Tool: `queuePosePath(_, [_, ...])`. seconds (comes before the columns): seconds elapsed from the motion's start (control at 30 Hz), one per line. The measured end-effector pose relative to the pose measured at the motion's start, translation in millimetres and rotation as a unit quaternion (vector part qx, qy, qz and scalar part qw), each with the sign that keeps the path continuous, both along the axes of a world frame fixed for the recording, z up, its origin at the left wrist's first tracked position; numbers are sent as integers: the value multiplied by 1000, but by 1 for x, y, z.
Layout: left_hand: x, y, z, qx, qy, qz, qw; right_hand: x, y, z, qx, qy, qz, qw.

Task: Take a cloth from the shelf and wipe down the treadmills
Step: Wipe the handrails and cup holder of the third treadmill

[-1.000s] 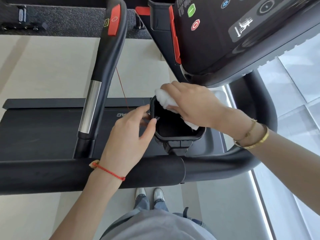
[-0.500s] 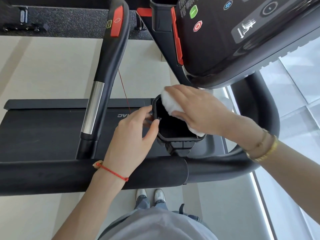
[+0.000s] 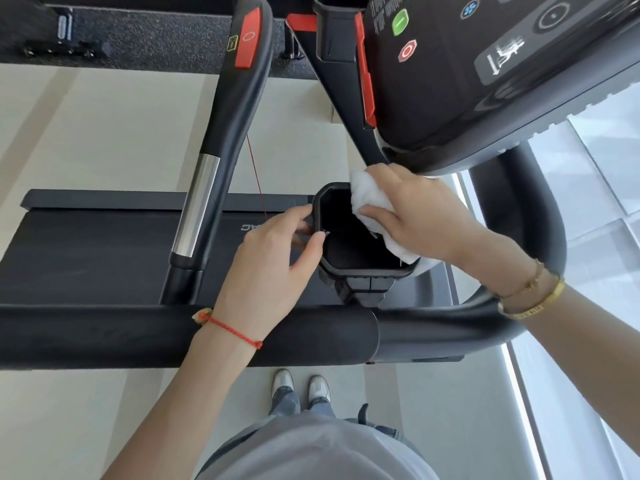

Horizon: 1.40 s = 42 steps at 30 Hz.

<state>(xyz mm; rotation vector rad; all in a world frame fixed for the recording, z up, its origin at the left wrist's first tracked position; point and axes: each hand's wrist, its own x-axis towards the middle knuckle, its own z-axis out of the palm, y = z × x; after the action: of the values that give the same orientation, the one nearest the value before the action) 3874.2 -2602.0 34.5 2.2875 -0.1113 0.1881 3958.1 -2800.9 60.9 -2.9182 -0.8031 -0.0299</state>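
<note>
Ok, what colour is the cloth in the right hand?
White. The cloth, held by the right hand against the black cup holder, shows best in the head view.

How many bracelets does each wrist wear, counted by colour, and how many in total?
Red string bracelet, left wrist: 1
Gold bracelets, right wrist: 2
Total: 3

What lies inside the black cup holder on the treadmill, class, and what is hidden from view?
Inside the cup holder only part of the white cloth shows, pressed against its right wall by the right hand. The hand and cloth cover that wall; the dark bottom looks bare.
</note>
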Motion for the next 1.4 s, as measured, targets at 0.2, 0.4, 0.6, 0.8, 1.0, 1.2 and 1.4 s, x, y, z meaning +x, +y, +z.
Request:
queuePosePath(0.2, [1,-1,0,7,1,2,1000,-34,-24,-9,134,88,-78,984])
queuePosePath(0.4, [2,-3,1,16,10,0,1000,-67,-47,-10,215,131,-72,965])
queuePosePath(0.6, [1,-3,2,9,7,-3,1000,-80,-57,4,220,149,-3,964])
queuePosePath(0.8, [1,-1,0,19,-3,-6,1000,-73,1,17,-4,117,122,986])
queuePosePath(1.0, [1,0,-1,16,-2,-4,1000,-67,1,12,-31,96,127,987])
queuePosePath(1.2, [1,-1,1,12,-4,-1,1000,-63,-22,18,-31,104,139,984])
queuePosePath(1.4, [1,-1,0,12,-7,-5,1000,-49,15,9,7,145,132,981])
